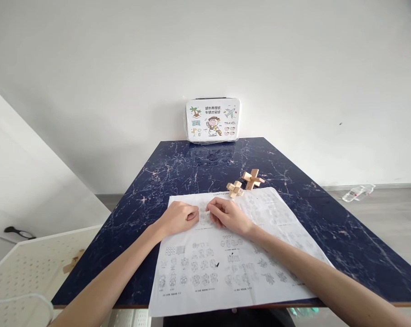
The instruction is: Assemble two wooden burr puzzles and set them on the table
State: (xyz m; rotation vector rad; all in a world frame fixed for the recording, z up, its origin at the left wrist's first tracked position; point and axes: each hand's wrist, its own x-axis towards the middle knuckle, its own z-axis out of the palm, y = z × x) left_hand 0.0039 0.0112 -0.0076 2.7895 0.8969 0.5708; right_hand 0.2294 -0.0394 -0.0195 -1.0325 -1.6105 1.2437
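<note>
A large white instruction sheet (178, 299) printed with small line diagrams lies across the near part of the table. Resting on its upper part, my left hand (181, 217) is curled into a loose fist, with nothing visible in it. My right hand (228, 215) lies just to the right, fingers bent inward and thumb over them; no object shows there either. A small gap separates the two hands. Beyond my right hand, a small wooden interlocking puzzle (235, 189) sits at the sheet's far edge. Behind it, slightly right, stands a larger cross-shaped wooden puzzle (253, 179).
The dark blue marble-patterned table (205, 170) reaches to the wall, where a white cartoon-printed case (213, 120) stands upright. On the floor at right lie clear plastic bottles (358, 192). A perforated white surface (38, 259) is at lower left, with wooden pieces (72, 262) on it.
</note>
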